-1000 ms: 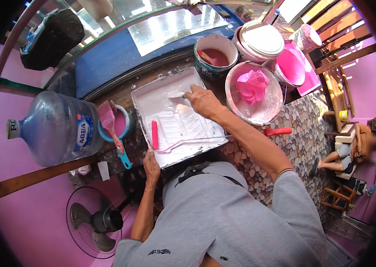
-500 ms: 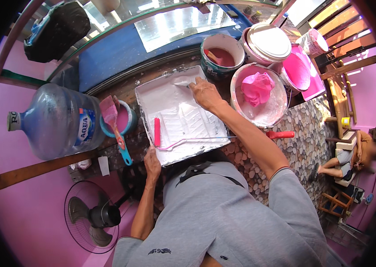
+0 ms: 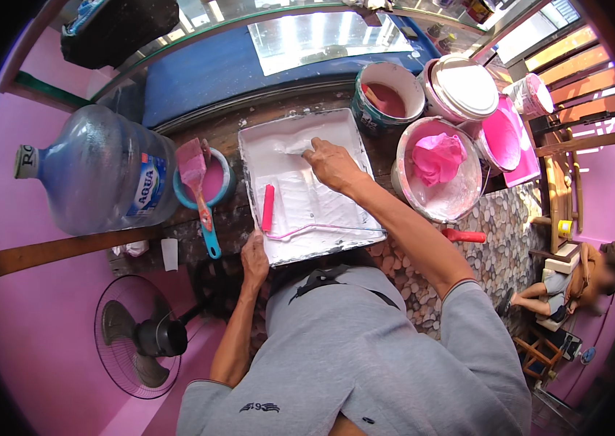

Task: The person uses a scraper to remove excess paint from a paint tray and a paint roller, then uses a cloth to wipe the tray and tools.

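Note:
A white paint tray point(image 3: 300, 251) with a ribbed slope and wet whitish paint lies on the wooden table before me. My left hand point(image 3: 254, 256) grips its near left corner, fingers partly hidden by the rim. Over the tray's upper part, my right hand point(image 3: 333, 166) is closed, with a small whitish piece point(image 3: 295, 147) at its fingertips, too blurred to name. A pink paint roller point(image 3: 269, 208) rests in the tray. Its thin wire runs right, under my forearm, toward a red handle point(image 3: 465, 236) beyond the tray's edge.
Left of the tray stand a teal pot point(image 3: 224, 190) with brushes across it and a large water bottle point(image 3: 104, 171). Right are a bucket point(image 3: 403, 185) with pink cloth and several paint pails. A fan point(image 3: 140, 338) stands lower left; a person point(image 3: 576, 280) sits far right.
My right hand has drawn nearer across the tray, with the whitish piece at its fingertips. My left hand keeps its grip. The whole view has shifted slightly.

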{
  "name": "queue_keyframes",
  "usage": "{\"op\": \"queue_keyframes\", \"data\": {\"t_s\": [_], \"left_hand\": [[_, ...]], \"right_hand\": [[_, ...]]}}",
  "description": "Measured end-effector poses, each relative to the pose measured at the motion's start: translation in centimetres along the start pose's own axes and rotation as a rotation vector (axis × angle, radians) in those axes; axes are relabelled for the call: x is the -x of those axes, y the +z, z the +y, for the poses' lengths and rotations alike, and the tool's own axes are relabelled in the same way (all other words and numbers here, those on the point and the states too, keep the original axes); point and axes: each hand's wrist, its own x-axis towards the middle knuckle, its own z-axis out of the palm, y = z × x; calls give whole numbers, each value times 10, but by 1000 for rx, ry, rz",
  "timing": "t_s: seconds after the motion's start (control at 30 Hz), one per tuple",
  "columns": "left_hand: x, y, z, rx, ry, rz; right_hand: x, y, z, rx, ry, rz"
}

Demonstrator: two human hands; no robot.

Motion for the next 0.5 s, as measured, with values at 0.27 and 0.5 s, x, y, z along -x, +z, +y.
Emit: {"op": "queue_keyframes", "data": {"t_s": [0.27, 0.5], "left_hand": [[-1, -2, 3, -19, -98, -81], [0, -4, 7, 33, -89, -84]], "right_hand": [[-18, 6, 0, -17, -50, 53], [-26, -19, -9, -5, -90, 47]]}}
